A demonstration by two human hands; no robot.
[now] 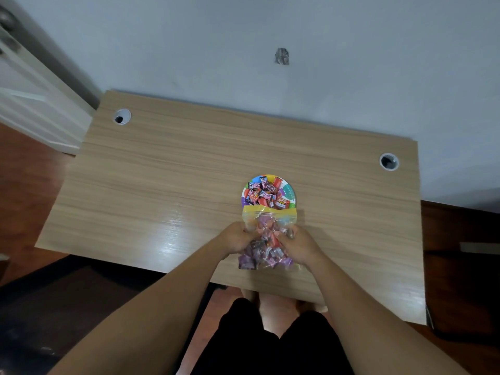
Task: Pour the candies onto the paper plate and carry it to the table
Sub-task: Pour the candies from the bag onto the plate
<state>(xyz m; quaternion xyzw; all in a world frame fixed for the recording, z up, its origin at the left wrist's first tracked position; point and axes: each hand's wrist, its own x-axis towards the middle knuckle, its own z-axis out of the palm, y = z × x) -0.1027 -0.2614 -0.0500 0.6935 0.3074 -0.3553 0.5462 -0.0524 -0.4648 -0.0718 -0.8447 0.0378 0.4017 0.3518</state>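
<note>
A colourful paper plate (pixel 290 190) lies on the wooden desk (pixel 167 185), right of centre, with several wrapped candies (pixel 266 194) piled on it. A clear zip bag (pixel 267 239) with a yellow mouth strip holds more candies; its mouth rests over the plate's near rim. My left hand (pixel 236 238) grips the bag's left side. My right hand (pixel 300 244) grips its right side. The bag's closed end points toward me.
The desk has a round cable hole at the far left (pixel 121 116) and one at the far right (pixel 389 161). A pale wall stands behind it. A white door frame (pixel 40 104) is at left. Dark furniture (pixel 465 266) stands beside the desk's right edge.
</note>
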